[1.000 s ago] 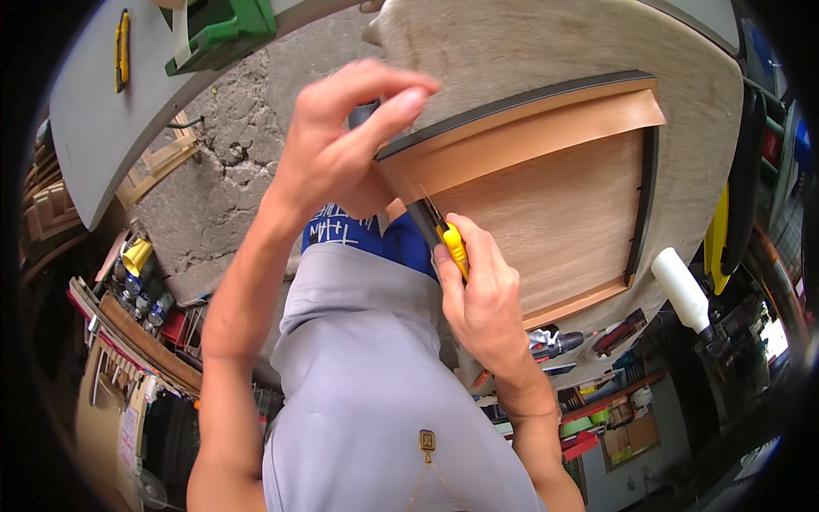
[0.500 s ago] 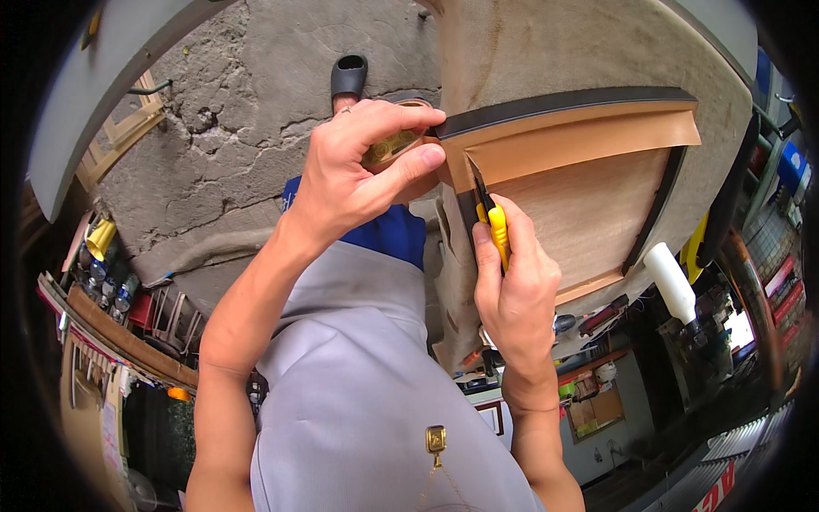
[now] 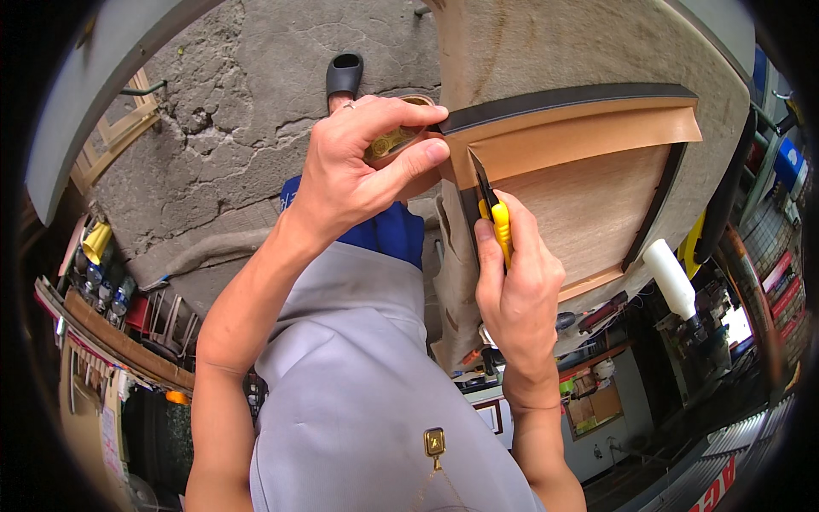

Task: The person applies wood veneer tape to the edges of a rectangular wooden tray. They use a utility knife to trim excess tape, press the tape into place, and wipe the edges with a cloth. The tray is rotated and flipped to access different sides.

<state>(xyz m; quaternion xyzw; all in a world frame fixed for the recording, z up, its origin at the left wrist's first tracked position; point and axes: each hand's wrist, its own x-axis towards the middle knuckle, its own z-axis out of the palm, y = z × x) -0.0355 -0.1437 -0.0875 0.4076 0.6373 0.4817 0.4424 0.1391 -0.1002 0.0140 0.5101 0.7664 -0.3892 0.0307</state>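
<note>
A picture frame (image 3: 597, 98) with a dark edge and pale wooden backing (image 3: 589, 200) lies face down on the cloth-covered table. Wide brown tape (image 3: 589, 128) runs along its far side, the strip's inner edge standing loose over the backing. At the frame's far left corner, my left hand (image 3: 363, 166) is closed round a tape roll (image 3: 397, 141), thumb and index finger reaching to the corner. Much of the roll hides behind those fingers. In my right hand (image 3: 522, 273) is a yellow utility knife (image 3: 502, 229), its dark blade pointing away from me and touching the tape near that corner.
A beige cloth (image 3: 546, 43) covers the table. On its right side lies a white bottle (image 3: 670, 277), with tools near the front edge. A dark slipper (image 3: 345, 75) is on the cracked concrete floor (image 3: 230, 111). Shelves with clutter stand at the left.
My right hand and the knife have shifted very slightly toward me and to the right. The left hand keeps its hold at the corner.
</note>
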